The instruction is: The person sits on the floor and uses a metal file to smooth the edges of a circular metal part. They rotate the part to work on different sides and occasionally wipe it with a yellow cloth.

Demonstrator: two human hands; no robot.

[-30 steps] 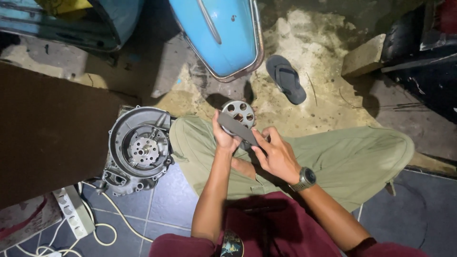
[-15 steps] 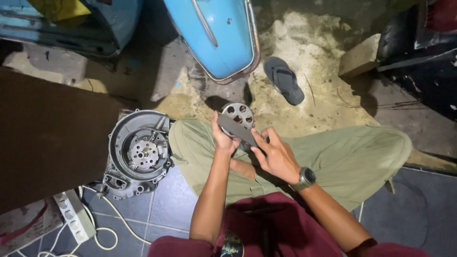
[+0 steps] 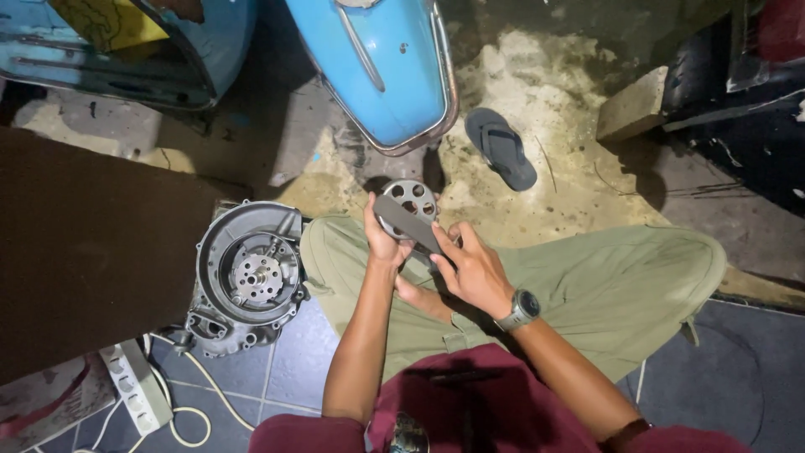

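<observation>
the person sits on the floor with legs in olive trousers (image 3: pixel 604 285) crossed, both hands raised over the lap. the left hand (image 3: pixel 383 239) has its fingers closed round the edge of a round grey metal disc with holes (image 3: pixel 409 200), holding it up just above the left knee. the right hand (image 3: pixel 474 270), with a wristwatch (image 3: pixel 521 309) on its wrist, presses a dark strip of abrasive paper (image 3: pixel 408 225) flat against the face of the disc, its fingers (image 3: pixel 449 243) stretched out along the strip and pinching its near end. the strip lies slanted across the lower half of the disc. just beside the left knee, on the blue floor tiles (image 3: pixel 285 369), rests a grey engine casing (image 3: pixel 247 277) with a round hub at its centre. a white power strip (image 3: pixel 134 386) and its cord lie near the casing. ahead of the knees stands a light blue scooter body panel (image 3: pixel 381 67), and a dark sandal (image 3: pixel 501 148) lies on the dusty concrete to its right.
</observation>
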